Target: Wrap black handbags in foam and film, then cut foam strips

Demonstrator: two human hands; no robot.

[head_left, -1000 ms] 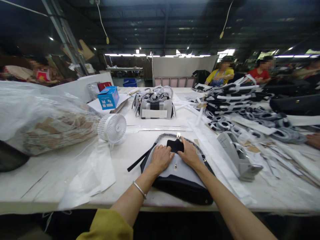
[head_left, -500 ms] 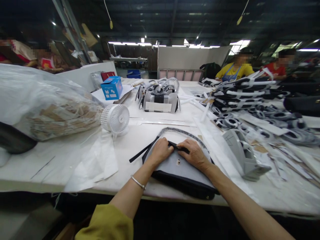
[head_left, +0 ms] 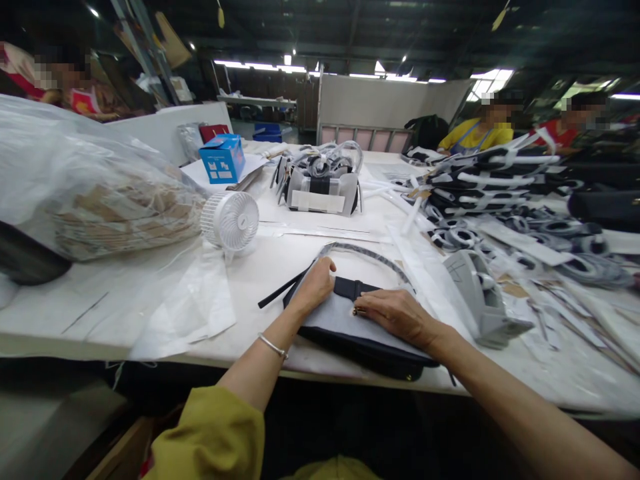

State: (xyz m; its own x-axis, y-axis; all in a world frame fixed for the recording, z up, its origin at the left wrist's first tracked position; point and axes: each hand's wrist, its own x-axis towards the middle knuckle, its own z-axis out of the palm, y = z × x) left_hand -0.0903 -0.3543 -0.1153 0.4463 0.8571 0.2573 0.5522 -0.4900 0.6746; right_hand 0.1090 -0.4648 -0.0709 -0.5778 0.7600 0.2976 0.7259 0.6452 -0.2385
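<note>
A black handbag (head_left: pixel 360 350) with a pale grey cover over its front lies on the white table before me. My left hand (head_left: pixel 317 283) is closed on the bag's upper left edge, its fingertips partly hidden. A short black strap (head_left: pixel 349 287) crosses the top between my hands. With fingertips pinched together, my right hand (head_left: pixel 397 315) holds the small metal clasp (head_left: pixel 356 311) on the bag's front. Behind the bag arches its wrapped handle (head_left: pixel 373 251), and a loose black strip (head_left: pixel 280 291) sticks out to the left.
A white fan (head_left: pixel 231 221) and a plastic bag of brown paper pieces (head_left: pixel 125 220) stand left. Farther back are a blue box (head_left: pixel 223 159) and a wrapped bag (head_left: pixel 320 190). Right lie a grey tape dispenser (head_left: pixel 483 300) and piled wrapped straps (head_left: pixel 500 193). Co-workers sit beyond.
My right hand has moved from the bag's top edge down to the clasp and pinched it. My left hand has stayed at the top edge. The view has tilted slightly downward.
</note>
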